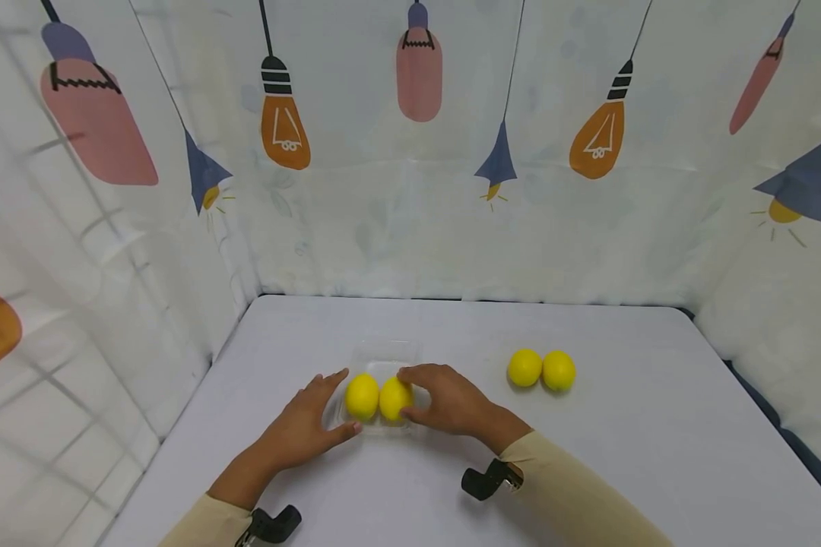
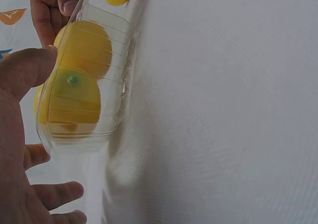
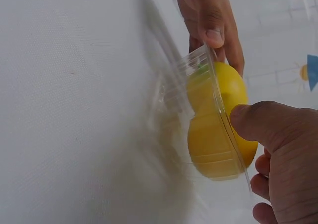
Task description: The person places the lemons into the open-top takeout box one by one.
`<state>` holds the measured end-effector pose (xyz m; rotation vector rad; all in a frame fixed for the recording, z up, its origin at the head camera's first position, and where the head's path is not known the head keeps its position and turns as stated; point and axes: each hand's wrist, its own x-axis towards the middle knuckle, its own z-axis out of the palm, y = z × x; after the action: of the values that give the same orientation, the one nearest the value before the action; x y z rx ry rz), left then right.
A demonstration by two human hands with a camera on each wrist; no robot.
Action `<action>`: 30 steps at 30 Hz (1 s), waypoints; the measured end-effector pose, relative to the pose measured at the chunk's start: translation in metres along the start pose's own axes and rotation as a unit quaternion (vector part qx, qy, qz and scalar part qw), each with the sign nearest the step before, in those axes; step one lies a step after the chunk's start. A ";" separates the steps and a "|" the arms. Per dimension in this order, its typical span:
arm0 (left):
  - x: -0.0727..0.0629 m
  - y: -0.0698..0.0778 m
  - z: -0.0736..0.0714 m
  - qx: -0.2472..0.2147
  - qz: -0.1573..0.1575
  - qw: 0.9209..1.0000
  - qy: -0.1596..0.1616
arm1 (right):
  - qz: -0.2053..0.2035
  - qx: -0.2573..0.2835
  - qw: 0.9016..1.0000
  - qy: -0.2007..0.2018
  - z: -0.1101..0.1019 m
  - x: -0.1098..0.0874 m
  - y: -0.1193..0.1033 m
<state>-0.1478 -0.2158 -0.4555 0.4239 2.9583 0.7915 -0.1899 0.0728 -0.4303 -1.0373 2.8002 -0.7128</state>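
A clear plastic clamshell box [image 1: 375,430] stands on the table with its lid [image 1: 385,351] folded back on the far side. Two yellow lemons sit side by side in it, a left lemon [image 1: 362,396] and a right lemon [image 1: 394,399]. My right hand [image 1: 451,400] pinches the right lemon between thumb and fingers, seen also in the right wrist view with the thumb on the lemon [image 3: 247,149]. Around the box's left end my left hand [image 1: 304,422] is spread, its thumb at the near rim. Through the box wall, a green tip [image 2: 73,79] shows on one lemon.
Two more lemons, one [image 1: 524,368] and another [image 1: 559,371], lie together on the white table [image 1: 622,456] to the right of the box. A curtain [image 1: 356,228] printed with lamps hangs behind the table and along its sides.
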 end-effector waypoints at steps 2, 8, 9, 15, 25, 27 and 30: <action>0.000 0.001 -0.001 0.000 -0.002 1.000 -0.002 | -0.005 -0.002 1.000 0.003 -0.003 -0.002 -0.001; -0.001 0.003 -0.003 -0.002 -0.006 1.000 -0.006 | -0.005 -0.010 1.000 0.009 -0.012 -0.010 0.000; -0.001 0.003 -0.004 -0.002 -0.007 1.000 -0.006 | -0.003 -0.010 1.000 0.009 -0.013 -0.011 0.000; -0.001 0.002 -0.003 -0.001 -0.004 1.000 -0.005 | 0.000 -0.003 1.000 0.019 -0.018 -0.021 0.009; -0.001 0.002 -0.003 -0.002 0.003 1.000 -0.001 | 0.038 0.005 0.998 0.045 -0.031 -0.040 0.027; -0.001 0.002 -0.003 -0.002 0.003 1.000 -0.001 | 0.046 0.005 0.998 0.050 -0.033 -0.043 0.030; -0.001 0.002 -0.003 0.001 0.003 1.000 -0.001 | 0.057 0.004 0.997 0.056 -0.036 -0.048 0.035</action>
<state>-0.1467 -0.2155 -0.4519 0.4325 2.9580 0.7884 -0.1821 0.1403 -0.4187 -0.8546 2.9195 -0.7906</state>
